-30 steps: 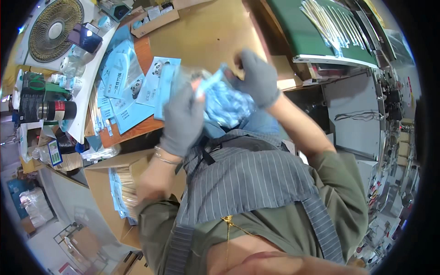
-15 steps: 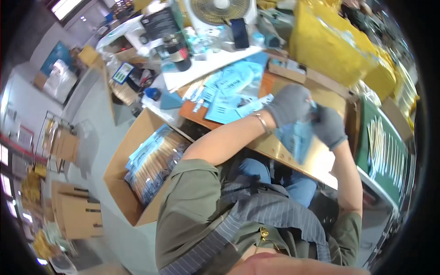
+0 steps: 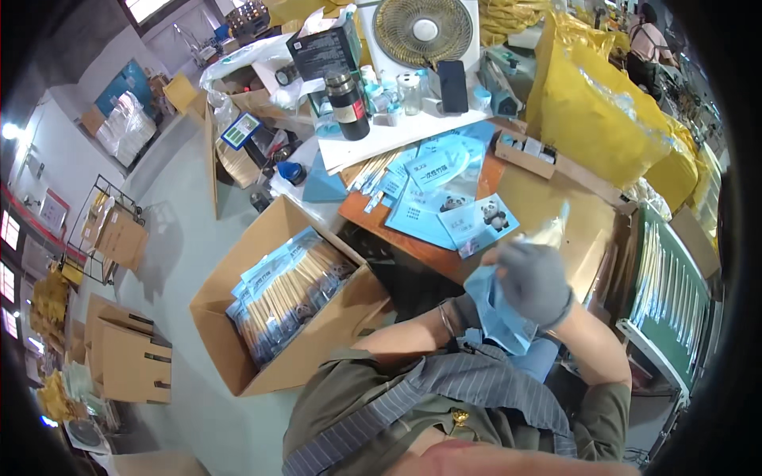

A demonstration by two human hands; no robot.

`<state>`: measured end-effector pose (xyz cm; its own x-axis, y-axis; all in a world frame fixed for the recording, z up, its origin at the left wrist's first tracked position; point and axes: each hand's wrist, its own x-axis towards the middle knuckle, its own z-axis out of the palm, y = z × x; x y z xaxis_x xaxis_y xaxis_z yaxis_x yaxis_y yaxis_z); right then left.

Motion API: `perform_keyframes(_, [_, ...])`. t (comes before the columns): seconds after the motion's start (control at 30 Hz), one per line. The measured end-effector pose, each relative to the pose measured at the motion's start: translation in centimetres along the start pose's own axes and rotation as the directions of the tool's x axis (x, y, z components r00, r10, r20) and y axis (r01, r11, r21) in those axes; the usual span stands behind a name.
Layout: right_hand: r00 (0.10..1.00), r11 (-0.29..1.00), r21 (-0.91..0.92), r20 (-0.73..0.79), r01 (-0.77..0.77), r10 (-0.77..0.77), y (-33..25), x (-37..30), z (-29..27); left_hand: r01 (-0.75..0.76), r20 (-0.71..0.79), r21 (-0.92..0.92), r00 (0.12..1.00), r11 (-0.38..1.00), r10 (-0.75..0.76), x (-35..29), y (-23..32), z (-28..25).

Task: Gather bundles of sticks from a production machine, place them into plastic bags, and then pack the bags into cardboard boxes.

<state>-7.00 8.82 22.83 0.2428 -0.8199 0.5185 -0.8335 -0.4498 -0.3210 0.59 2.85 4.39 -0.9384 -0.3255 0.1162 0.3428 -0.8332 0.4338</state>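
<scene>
A blue plastic bag [image 3: 509,325] hangs over my lap at the front edge of the table. My left hand [image 3: 466,312], in a grey glove, holds it from the left side; its fingers are mostly hidden. My right hand [image 3: 536,284], also gloved with bare fingertips, is closed at the bag's upper part. A blurred pale bundle, which looks like wrapped chopsticks [image 3: 553,228], sticks up past the right hand. Flat blue printed bags [image 3: 429,218] with panda pictures lie on the table to the left, beside loose wrapped chopsticks [image 3: 382,173].
An open carton [image 3: 230,349] at my left holds several filled bags of chopsticks [image 3: 290,289]. Rows of chopsticks lie on a green conveyor belt [image 3: 665,297] at right. Behind stand a fan [image 3: 425,30], a thermos [image 3: 347,107], a phone [image 3: 454,87] and a yellow sack [image 3: 591,111].
Both hands have come down and toward me with the blue bag, from above the table to over my lap. The pale bundle now shows above my right hand.
</scene>
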Motion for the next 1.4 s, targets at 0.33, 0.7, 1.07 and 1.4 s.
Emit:
perform_keyframes(0.33, [0.931,0.905,0.218,-0.107,0.365,-0.350,-3.2,2.2,0.1,-0.277,-0.469,0.401,0.757,0.873,0.455,-17.6,19.6,5.5])
perform_keyframes(0.7, [0.966,0.858,0.444,0.084,-0.256,0.245,2.2,-2.8,0.9,0.993,-0.813,-0.078,-0.014,-0.086,0.582,-31.2,20.0,-11.9])
perform_keyframes(1.07, [0.793,0.773,0.295,-0.078,-0.561,0.605,10.1,-10.8,3.5,0.393,-0.163,0.917,0.539,-0.076,0.826,-14.0,20.5,-5.9])
perform_keyframes(1.4, [0.149,0.106,-0.130,-0.395,-0.986,0.906,31.7,-23.5,1.1,-0.204,0.218,0.844,0.976,-0.497,-0.031,9.4,-7.0,-6.3])
